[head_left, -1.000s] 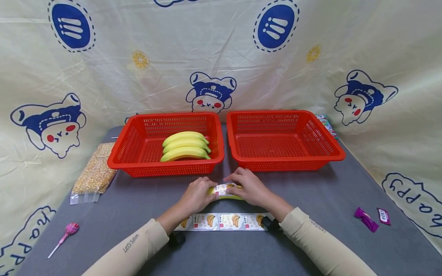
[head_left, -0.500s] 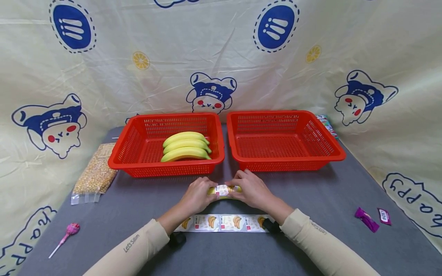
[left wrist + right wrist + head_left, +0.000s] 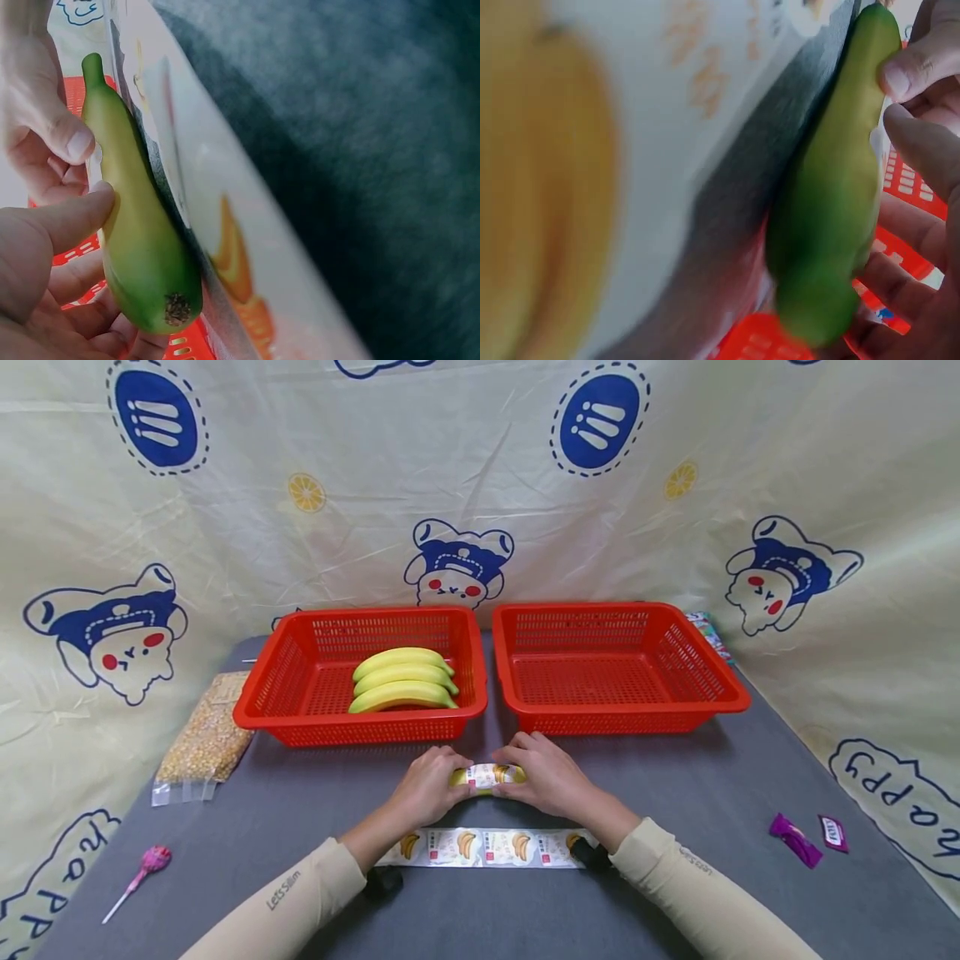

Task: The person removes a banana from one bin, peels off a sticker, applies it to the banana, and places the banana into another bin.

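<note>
A single banana (image 3: 139, 217), yellow with green ends, lies crosswise between both hands just over the table in the head view. Along its upper side is a white sticker (image 3: 486, 775) printed with bananas. My left hand (image 3: 429, 785) holds the left end, with thumb and fingers on opposite sides. At the other end my right hand (image 3: 543, 777) grips it the same way; both thumbs come close together at the sticker's edge in the wrist views. Nearer the body, a strip of banana labels (image 3: 487, 847) lies flat on the table beneath the wrists.
Behind the hands, the left red basket (image 3: 352, 732) contains several bananas (image 3: 405, 672); another red basket (image 3: 622, 722) stands to its right. A bag of corn kernels (image 3: 206, 735) and a lollipop (image 3: 156, 858) lie left, a purple-wrapped candy (image 3: 797, 841) and a small purple packet (image 3: 833, 833) right.
My right thumb and fingers have shifted from over the sticker to the banana's right side, so more of the sticker's print shows, smoothed along the peel. The left hand has stayed in place.
</note>
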`<action>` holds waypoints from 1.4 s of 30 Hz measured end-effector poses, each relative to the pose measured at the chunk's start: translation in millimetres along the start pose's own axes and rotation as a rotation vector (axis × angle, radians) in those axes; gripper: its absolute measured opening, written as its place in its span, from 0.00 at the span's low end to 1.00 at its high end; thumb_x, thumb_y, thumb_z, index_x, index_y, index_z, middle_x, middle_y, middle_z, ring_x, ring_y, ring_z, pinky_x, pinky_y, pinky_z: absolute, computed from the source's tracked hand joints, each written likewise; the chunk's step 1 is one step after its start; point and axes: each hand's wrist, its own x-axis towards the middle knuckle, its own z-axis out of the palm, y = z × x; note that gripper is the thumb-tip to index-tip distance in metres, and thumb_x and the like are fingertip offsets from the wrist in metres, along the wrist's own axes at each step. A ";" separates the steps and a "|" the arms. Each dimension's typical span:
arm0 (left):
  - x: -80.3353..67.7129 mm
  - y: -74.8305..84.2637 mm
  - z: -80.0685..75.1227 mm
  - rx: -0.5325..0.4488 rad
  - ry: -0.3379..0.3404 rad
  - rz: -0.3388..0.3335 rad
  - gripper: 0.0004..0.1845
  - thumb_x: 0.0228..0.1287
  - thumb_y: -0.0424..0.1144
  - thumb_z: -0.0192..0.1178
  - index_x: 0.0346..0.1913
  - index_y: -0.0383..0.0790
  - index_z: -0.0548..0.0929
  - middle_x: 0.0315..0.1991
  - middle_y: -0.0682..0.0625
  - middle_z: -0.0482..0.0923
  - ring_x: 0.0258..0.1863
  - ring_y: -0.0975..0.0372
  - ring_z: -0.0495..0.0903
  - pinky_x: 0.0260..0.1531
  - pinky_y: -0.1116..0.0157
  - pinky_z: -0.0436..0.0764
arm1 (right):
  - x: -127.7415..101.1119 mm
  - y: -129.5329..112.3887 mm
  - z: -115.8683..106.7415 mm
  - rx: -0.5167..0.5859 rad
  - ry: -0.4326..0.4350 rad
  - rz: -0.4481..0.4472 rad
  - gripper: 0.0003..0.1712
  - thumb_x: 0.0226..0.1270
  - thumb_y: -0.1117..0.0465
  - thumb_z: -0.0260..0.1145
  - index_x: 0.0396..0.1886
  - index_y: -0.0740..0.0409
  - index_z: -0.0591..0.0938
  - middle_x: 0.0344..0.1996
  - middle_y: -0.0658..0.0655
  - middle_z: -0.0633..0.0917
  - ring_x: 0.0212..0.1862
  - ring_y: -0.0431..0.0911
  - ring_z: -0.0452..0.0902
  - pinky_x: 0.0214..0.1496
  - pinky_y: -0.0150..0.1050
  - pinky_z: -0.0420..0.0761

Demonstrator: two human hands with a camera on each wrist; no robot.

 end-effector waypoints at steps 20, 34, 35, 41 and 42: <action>2.3 2.9 0.1 0.015 0.009 0.020 0.19 0.54 0.41 0.68 0.47 0.37 0.84 0.41 0.46 0.81 0.42 0.56 0.75 0.44 0.57 0.74 | -7.3 1.6 -12.3 -0.145 -0.021 0.002 0.17 0.49 0.47 0.73 0.41 0.43 0.85 0.29 0.46 0.76 0.28 0.40 0.66 0.27 0.33 0.65; 4.5 14.8 2.8 0.192 -0.006 0.007 0.21 0.52 0.51 0.68 0.50 0.50 0.83 0.35 0.49 0.77 0.33 0.59 0.71 0.32 0.64 0.73 | -9.7 3.2 -6.6 -0.061 0.007 -0.019 0.16 0.49 0.51 0.75 0.39 0.45 0.84 0.27 0.47 0.74 0.27 0.38 0.64 0.28 0.32 0.64; 4.5 14.6 3.0 0.191 -0.002 0.005 0.20 0.53 0.50 0.68 0.49 0.50 0.84 0.35 0.49 0.77 0.33 0.59 0.71 0.32 0.65 0.73 | -9.9 3.3 -6.4 -0.063 0.009 -0.020 0.16 0.49 0.51 0.75 0.39 0.45 0.84 0.27 0.47 0.74 0.26 0.38 0.64 0.28 0.32 0.64; -0.9 10.2 2.2 0.123 0.033 -0.022 0.16 0.52 0.46 0.68 0.44 0.44 0.84 0.36 0.49 0.80 0.34 0.59 0.74 0.36 0.62 0.75 | -10.2 3.7 -5.2 -0.054 0.005 -0.014 0.16 0.49 0.50 0.74 0.39 0.45 0.84 0.27 0.47 0.73 0.27 0.39 0.64 0.28 0.32 0.63; -2.5 9.1 1.9 0.114 0.038 -0.026 0.16 0.52 0.45 0.68 0.44 0.43 0.84 0.36 0.49 0.81 0.34 0.59 0.75 0.36 0.62 0.75 | -10.2 3.6 -5.2 -0.052 0.002 -0.012 0.16 0.49 0.50 0.74 0.39 0.45 0.84 0.27 0.47 0.73 0.27 0.39 0.64 0.29 0.32 0.63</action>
